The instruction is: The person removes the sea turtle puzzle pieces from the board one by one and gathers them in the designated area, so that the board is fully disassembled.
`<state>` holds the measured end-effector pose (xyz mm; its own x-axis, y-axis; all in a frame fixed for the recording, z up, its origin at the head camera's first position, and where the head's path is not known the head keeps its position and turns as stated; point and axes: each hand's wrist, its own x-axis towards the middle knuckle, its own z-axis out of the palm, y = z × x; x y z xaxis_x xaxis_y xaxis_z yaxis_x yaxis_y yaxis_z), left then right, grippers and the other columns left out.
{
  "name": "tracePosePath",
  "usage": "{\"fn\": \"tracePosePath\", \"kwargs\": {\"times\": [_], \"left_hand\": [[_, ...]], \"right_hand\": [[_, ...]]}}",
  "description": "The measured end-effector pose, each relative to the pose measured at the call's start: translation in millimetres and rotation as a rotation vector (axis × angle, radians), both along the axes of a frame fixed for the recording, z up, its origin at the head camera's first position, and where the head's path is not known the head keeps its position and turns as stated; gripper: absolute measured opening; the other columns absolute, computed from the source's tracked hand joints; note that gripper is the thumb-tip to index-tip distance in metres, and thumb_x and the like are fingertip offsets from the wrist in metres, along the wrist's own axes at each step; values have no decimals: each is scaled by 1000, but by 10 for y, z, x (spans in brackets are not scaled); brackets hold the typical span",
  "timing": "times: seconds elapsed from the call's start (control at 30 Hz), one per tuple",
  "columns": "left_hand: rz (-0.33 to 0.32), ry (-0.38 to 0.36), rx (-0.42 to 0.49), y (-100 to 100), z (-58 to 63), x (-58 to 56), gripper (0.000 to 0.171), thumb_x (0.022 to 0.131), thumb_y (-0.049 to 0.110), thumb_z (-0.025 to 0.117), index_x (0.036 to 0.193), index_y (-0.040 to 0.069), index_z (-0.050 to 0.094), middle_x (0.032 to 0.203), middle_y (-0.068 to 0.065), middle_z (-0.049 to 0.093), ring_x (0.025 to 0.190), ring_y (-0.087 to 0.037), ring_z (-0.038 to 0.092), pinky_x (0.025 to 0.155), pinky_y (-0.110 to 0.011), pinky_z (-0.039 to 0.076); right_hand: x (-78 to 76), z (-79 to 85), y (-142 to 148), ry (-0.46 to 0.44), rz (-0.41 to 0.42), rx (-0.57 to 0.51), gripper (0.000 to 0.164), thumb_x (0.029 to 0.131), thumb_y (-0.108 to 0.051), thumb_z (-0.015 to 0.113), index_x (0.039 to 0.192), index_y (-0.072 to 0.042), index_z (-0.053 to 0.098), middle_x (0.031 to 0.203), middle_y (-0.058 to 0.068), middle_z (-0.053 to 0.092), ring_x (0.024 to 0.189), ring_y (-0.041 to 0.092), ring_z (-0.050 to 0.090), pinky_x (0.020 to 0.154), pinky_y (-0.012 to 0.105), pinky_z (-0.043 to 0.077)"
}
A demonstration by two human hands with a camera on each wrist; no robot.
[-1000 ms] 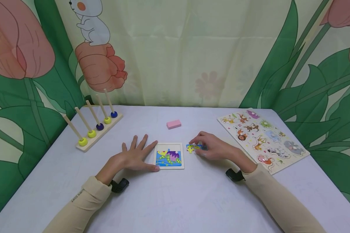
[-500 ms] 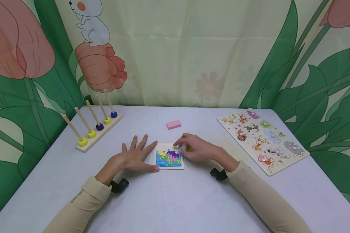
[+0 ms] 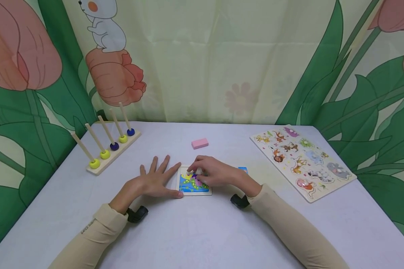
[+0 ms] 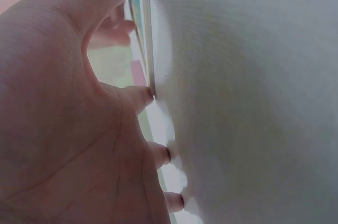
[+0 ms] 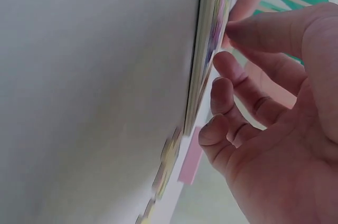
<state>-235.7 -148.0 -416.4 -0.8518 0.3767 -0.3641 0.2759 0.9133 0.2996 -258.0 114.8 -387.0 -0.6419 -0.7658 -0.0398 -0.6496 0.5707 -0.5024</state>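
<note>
Right hand [image 3: 213, 172]: A second ago it was by the loose pieces [image 3: 243, 169]. Now it has gone over to the puzzle [image 3: 196, 194], and its fingers bend down over the picture. You cannot tell if it pinches a piece.
What that means: The work seems to have gone from the loose pieces to the inside of the puzzle.
Left hand [image 3: 155, 185]: Its fingers are spread wide. The thumb and pointing finger touch the puzzle's left side, which likely helps keep it from sliding.
Puzzle place: It lies flat in the middle part of the table [image 3: 188, 231], well apart from the far edge.
Puzzle look: It is small, with a pale rim. The picture has bright blue, green with yellow spots, and some purple. The top left looks pale and unfilled; the right hand hides much of the rest.
Loose pieces: A blue bit peeks out past the wrist, toward the table's right edge.
</note>
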Motion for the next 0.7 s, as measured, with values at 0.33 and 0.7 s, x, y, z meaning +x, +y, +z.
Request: {"fn": "tracePosePath", "kwargs": {"times": [0.33, 0.7], "left_hand": [[-2, 10, -6, 4, 4, 19, 117, 78, 92, 60, 171, 40, 11, 180, -11, -15, 162, -54, -19, 114, -90, -7], [2, 6, -4, 8, 28, 24, 119, 77, 93, 60, 171, 37, 13, 180, -11, -14, 162, -53, -20, 115, -90, -6]], "right_hand": [[-5, -14, -166, -10, 28, 24, 38, 98, -3, 61, 133, -10, 74, 123, 8, 65, 94, 13, 58, 87, 23, 52], [7, 2, -242, -37, 29, 48, 38, 99, -3, 60, 134, -10, 74, 126, 8, 66, 103, 15, 62, 93, 26, 55]]}}
